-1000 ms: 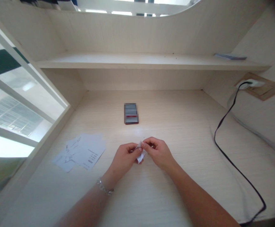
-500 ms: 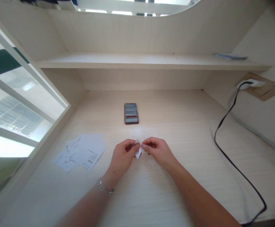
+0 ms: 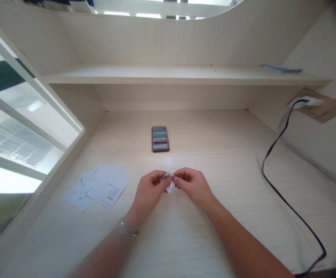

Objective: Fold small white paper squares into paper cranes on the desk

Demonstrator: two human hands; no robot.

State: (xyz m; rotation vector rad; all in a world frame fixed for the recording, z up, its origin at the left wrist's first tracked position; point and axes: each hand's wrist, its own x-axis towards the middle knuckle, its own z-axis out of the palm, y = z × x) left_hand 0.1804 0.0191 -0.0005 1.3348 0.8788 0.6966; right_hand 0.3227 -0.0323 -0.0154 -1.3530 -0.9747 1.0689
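A small piece of folded white paper (image 3: 169, 182) is pinched between the fingertips of both hands, at the middle of the pale wooden desk (image 3: 202, 216). My left hand (image 3: 151, 189) grips its left side, and my right hand (image 3: 191, 184) grips its right side. A silver chain bracelet (image 3: 127, 230) circles my left wrist. Straight ahead of my hands lies a flat dark rectangular object (image 3: 160, 139) with a red stripe; its surface is blurred, so I cannot tell exactly what it is.
Several overlapping printed white sheets (image 3: 98, 186) lie to the left of my hands. A black cable (image 3: 283, 181) runs from a wall socket (image 3: 308, 102) along the desk's right side. A shelf (image 3: 185, 73) spans the back, and a window (image 3: 20, 116) lines the left.
The white paper looks more tightly gathered and sits higher between my fingers than a second ago. My hands have drawn slightly closer around it.
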